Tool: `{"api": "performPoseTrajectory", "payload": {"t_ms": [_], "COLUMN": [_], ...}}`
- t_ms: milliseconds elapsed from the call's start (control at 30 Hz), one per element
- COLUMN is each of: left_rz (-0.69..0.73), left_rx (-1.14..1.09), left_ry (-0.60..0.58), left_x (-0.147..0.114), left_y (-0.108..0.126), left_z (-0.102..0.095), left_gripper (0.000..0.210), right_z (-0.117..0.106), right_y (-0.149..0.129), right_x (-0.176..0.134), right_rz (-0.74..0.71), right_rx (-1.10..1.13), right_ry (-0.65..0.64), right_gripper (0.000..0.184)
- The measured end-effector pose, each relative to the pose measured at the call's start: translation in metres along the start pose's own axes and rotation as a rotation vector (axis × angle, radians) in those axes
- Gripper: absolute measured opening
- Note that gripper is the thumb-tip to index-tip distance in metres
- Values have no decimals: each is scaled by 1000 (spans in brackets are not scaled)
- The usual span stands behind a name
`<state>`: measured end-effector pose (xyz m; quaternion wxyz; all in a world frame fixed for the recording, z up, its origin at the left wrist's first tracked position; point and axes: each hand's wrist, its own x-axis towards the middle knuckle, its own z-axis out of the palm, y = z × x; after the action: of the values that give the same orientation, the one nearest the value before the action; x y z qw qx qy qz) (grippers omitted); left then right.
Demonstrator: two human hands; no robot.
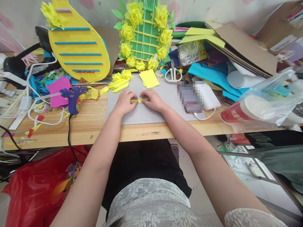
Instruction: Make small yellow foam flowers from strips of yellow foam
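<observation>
My left hand (pixel 126 101) and my right hand (pixel 152 99) are close together over a grey cutting mat (pixel 132 117). Between them stretches a narrow strip of yellow paper (pixel 139 100), its two ends pinched in my fingers. Just beyond my hands lie square yellow paper sheets (pixel 149 78). Folded yellow paper pieces (pixel 119 83) are heaped behind my left hand. White-handled scissors (pixel 173 75) and a tape roll (pixel 159 73) rest at the mat's far edge.
A blue glue gun (pixel 73 97) stands at left, its cord hanging over the table edge. Yellow (pixel 78 50) and green (pixel 146 34) instrument-shaped crafts lean at the back. On the right are a phone (pixel 190 97), a power bank (pixel 206 94), a bagged cup (pixel 243 110) and stacked cardboard (pixel 246 44).
</observation>
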<state>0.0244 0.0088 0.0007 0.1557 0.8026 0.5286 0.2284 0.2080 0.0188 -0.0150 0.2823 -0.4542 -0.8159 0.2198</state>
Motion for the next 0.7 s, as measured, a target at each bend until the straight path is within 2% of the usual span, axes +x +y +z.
{"api": "performPoseTrajectory", "payload": {"t_ms": [100, 200, 300, 400, 533, 700], "left_rz": [-5, -61, -214, -402, -532, -586], "left_rx": [-112, -315, -595, -822, -929, -954], "left_ry": [20, 71, 109, 92, 93, 80], "left_x": [1, 2, 5, 7, 7, 5], "left_y": [1, 3, 7, 12, 17, 16], "left_z": [0, 2, 5, 5, 0, -4], "left_gripper": [4, 8, 22, 28, 29, 28], "right_z": [0, 0, 0, 2, 4, 3], "right_y": [0, 1, 2, 5, 10, 14], "right_x": [1, 3, 5, 7, 10, 12], "right_rz": [20, 76, 131, 184, 262, 320], "right_rx": [114, 259, 382, 458, 564, 713], "right_ry": [7, 37, 86, 143, 204, 274], "right_gripper": [22, 23, 26, 28, 28, 28]}}
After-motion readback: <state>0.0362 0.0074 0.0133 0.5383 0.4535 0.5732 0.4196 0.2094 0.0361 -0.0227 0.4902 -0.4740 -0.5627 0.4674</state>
